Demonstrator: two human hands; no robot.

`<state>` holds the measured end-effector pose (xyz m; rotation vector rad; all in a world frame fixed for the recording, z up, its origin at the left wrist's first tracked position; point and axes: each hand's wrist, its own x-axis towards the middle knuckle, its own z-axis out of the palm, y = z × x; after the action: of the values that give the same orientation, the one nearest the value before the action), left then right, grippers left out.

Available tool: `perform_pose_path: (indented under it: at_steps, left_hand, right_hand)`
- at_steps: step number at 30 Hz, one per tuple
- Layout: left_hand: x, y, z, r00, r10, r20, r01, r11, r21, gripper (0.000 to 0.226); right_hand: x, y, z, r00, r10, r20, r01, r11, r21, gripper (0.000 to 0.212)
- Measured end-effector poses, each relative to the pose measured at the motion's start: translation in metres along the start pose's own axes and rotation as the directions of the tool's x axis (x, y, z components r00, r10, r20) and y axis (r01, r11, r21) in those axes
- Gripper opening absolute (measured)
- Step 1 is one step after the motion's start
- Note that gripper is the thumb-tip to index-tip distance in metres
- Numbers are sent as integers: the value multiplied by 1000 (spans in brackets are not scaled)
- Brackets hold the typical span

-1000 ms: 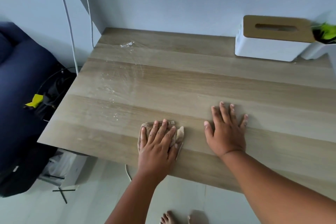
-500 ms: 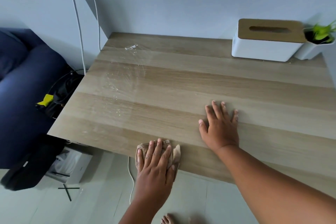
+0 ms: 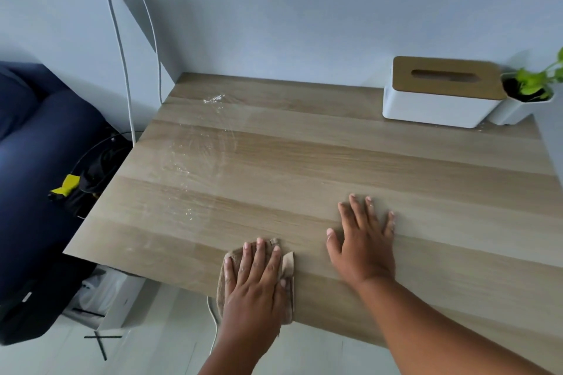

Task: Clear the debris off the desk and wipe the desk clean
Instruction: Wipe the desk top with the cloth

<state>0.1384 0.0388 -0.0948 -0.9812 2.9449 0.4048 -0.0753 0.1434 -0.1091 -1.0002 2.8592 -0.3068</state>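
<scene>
Mostly wet streaks (image 3: 195, 158) on desk (image 3: 335, 161).

Two bare forearms are seen entering from the lower edge, with no sleeve, watch, bracelet or ring worn on either. The left hand (image 3: 254, 281) and the right hand (image 3: 362, 248) are both uncovered (no gloves are worn), and short, unpainted fingernails are shown on the fingers. Nothing of the clothing is brought into view, and the rest of the body is left out of frame
</scene>
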Motion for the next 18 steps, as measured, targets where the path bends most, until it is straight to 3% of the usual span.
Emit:
perform_pose_path:
  at_steps: [7,18]
  left_hand:
    - [77,12,-2,998,-52,34,49,997,58,67]
    - [188,13,3,1000,5,-20,-4,998,63,65]
  right_hand:
    - [2,0,5,1000,-1,-22,1,999,-37,68]
    - [4,1,9,993,-42,-112,36,998,-56,73]
